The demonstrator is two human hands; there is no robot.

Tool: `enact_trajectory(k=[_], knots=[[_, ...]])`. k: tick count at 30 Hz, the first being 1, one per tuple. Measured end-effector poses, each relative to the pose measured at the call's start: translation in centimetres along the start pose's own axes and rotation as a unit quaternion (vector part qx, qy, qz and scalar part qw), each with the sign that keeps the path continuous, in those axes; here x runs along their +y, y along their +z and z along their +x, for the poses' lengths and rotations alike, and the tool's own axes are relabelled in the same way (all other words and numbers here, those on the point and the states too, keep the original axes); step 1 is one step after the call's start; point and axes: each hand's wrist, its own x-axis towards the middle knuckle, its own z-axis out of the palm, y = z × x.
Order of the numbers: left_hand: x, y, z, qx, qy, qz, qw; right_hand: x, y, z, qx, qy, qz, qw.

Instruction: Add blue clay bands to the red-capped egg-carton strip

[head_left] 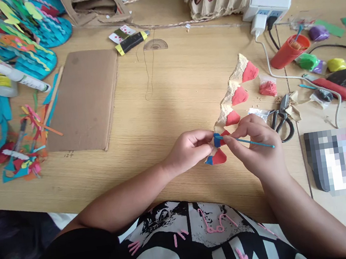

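Note:
A strip of egg-carton cardboard (226,99) with a zigzag edge slants across the table in front of me. Red clay patches (239,94) cover its points, and blue clay (216,140) lies on the strip near its lower end. My left hand (191,146) pinches the strip at its left edge beside the blue clay. In my right hand (257,145) is a thin blue stick tool (252,142), held like a pencil. The tool's tip touches the blue clay, or is just over it. My right fingers partly cover the red patch there.
Black-handled scissors (282,118) and a bag of red clay (267,87) lie right of the strip. Farther right are a red cup (290,51) and a power strip (267,7) with cables. A cardboard sheet (82,101), paper scraps (25,156) and a glue tube (22,77) occupy the left.

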Motion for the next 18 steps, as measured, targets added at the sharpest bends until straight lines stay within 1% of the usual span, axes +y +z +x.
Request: enact_trajectory(k=[5,9,12,14,15,18], knots=[[0.13,-0.04,-0.03,0.004,0.000,0.012,1.000,-0.21,0.02,-0.01,0.009,0.030,0.008,0.999],[0.25,-0.07,-0.09,-0.003,0.003,0.013,1.000,-0.16,0.10,0.07,0.008,0.035,0.009,0.999],[0.12,-0.03,0.01,-0.005,0.000,-0.009,1.000,0.13,0.20,-0.01,0.007,0.034,0.025,0.999],[-0.02,-0.01,0.20,-0.004,-0.006,-0.052,0.999,0.38,0.25,-0.09,0.016,0.033,0.080,0.996],[-0.06,-0.02,0.32,-0.001,-0.012,-0.082,0.997,0.48,0.26,-0.08,0.031,0.032,0.118,0.992],[-0.02,-0.19,0.70,0.020,-0.039,-0.177,0.983,0.72,0.20,0.19,0.100,0.040,0.221,0.969]])
